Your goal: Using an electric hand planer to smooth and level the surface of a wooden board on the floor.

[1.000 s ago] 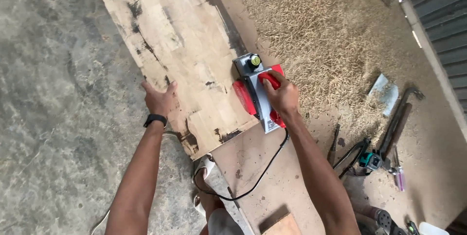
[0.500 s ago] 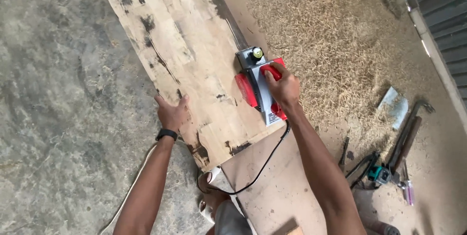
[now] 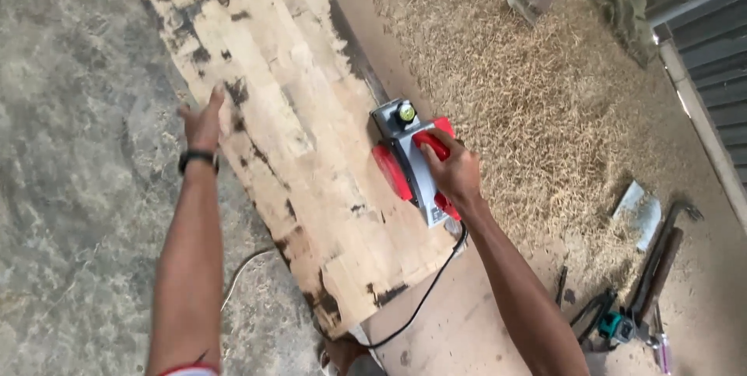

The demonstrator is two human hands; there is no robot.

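Hands are working one plank, and only two are in view, both the person's own. Nearest, a single black cord (image 3: 424,298) is trailing off the plank's ragged near end toward the floor. Compared with the earlier views, the left hand (image 3: 202,121) is now sitting further up the plank's left edge, fingers spread flat and holding nothing, with one dark wristband (image 3: 197,158) below it; half a second ago it was pressing lower, close to the chipped corner. The right hand (image 3: 453,170) is closing its grip around the red handle of the one red-and-grey electric planer (image 3: 408,162), which is resting on the right side of the pale wooden plank (image 3: 288,127) and has travelled forward along it since the earlier pictures. By my reading, the pass is advancing up the board, with the steadying hand moving ahead of it. To the right, a small cluster of hand tools (image 3: 634,306) is lying on the ground, too tangled to count. Beyond, one broad heap of wood shavings (image 3: 529,88) is covering the floor.
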